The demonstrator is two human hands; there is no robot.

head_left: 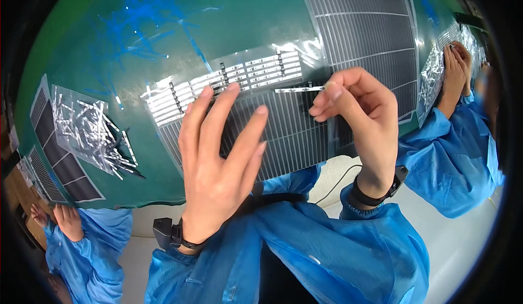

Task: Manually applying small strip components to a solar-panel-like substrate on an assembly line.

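Between the thumb and fingers of my right hand (362, 105) is the end of a thin white strip (297, 90) with small dark marks, which points left above a dark slotted sheet (289, 135). Fingers apart, my left hand (220, 159) lies over the same sheet, its fingertips by the lower edge of the rows of white strips (272, 70). These rows fill the sheet's far part, and short black pieces (223, 72) cross them. What lies under my left palm is hidden.
Left of my hands lies a clear bag (81, 121) with loose strips spilling out. Thin blue film strips (144, 37) are scattered at the far left. Another dark slotted sheet (365, 26) lies far right. Co-workers' hands show at right (455, 72) and lower left (68, 222).
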